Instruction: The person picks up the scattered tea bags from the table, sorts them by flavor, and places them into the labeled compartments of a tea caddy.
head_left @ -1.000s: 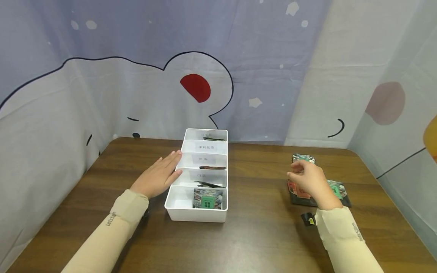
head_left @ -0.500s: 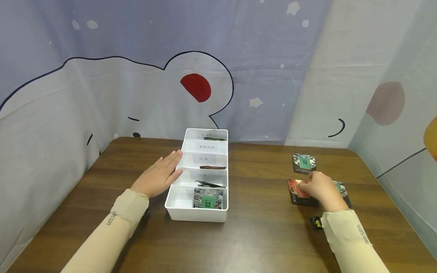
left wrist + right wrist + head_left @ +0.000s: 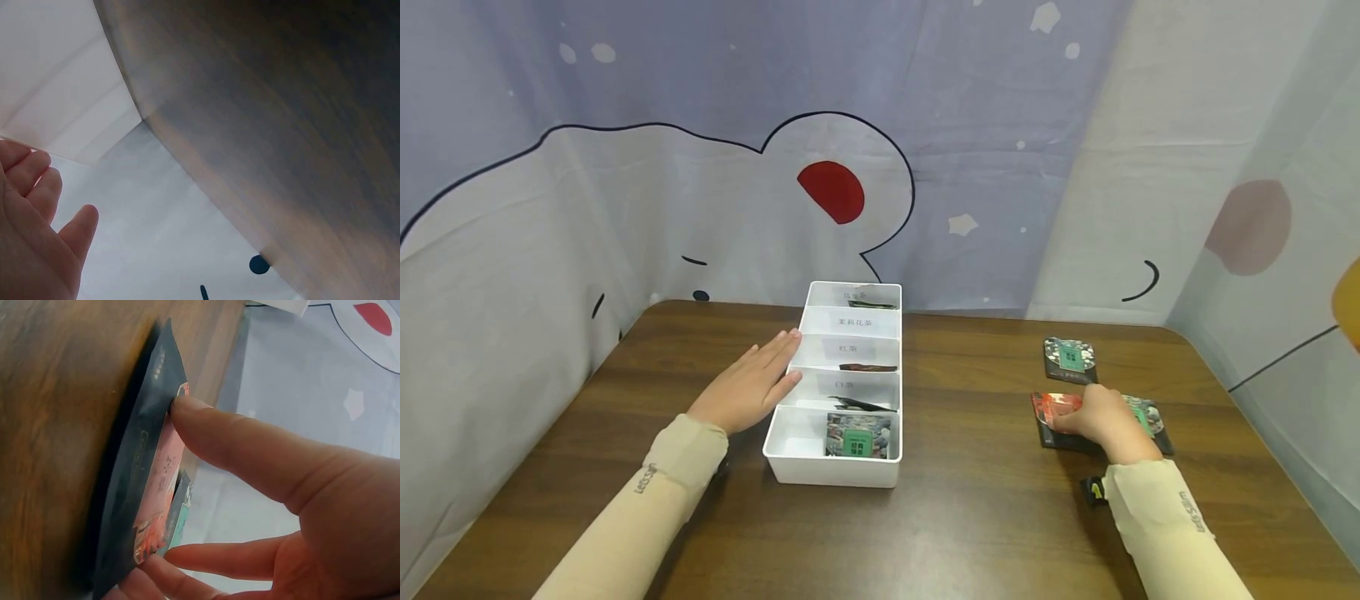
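Observation:
A white divided box (image 3: 835,473) with paper labels stands left of centre. My left hand (image 3: 741,387) rests along its left side, fingers straight and fingertips at the rim. At the right, my right hand (image 3: 1108,421) has thumb and fingers spread across a red-and-black tea packet (image 3: 1056,408) lying on the table. In the right wrist view, the thumb presses one end of the packet's face and the fingertips meet its other end. A green-labelled tea packet (image 3: 1150,417) lies beside it, partly hidden by the hand.
Another green-labelled packet (image 3: 1070,360) lies farther back on the wooden table (image 3: 970,517). Inside the box's front compartment leans a green-labelled packet (image 3: 857,436); thin packet edges show in some other compartments. A printed curtain (image 3: 970,167) hangs behind the table.
My right hand has moved down and slightly right from above the packets onto the red one, uncovering the back packet. My left hand and the box have stayed in place.

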{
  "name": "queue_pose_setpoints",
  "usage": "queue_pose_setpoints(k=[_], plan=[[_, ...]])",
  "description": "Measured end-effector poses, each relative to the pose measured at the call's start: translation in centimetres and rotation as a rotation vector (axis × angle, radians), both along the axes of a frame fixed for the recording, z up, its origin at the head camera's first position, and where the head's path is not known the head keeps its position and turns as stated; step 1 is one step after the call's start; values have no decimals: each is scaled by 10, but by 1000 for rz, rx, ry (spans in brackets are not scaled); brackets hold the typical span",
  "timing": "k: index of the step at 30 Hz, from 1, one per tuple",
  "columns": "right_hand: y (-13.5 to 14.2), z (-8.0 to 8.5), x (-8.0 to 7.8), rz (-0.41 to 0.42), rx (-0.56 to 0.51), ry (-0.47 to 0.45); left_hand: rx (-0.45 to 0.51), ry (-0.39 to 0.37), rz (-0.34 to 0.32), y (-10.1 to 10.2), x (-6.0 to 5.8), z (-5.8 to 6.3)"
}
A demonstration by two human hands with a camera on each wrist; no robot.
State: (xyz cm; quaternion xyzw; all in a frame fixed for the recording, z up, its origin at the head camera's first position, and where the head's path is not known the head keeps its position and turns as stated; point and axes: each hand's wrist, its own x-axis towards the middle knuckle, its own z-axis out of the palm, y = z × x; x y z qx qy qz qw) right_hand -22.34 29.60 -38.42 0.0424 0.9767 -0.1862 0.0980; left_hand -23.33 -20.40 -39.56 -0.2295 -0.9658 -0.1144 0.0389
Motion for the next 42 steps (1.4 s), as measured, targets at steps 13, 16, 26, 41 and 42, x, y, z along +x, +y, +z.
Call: queue_pose_setpoints(k=[13, 16, 26, 41, 42], plan=[[7, -3, -3, 0, -117, 22, -7, -9, 4, 0, -2, -2], [9, -3, -4, -10, -151, 8, -3, 2, -1, -1, -1, -2], [8, 1, -3, -62, -312, 23, 2, 10, -4, 0, 0, 0], [-6, -1, -4, -88, -524, 45, 6, 6, 1, 1, 1, 1], [-8, -1, -4, -89, -530, 50, 6, 6, 0, 0, 1, 1]])
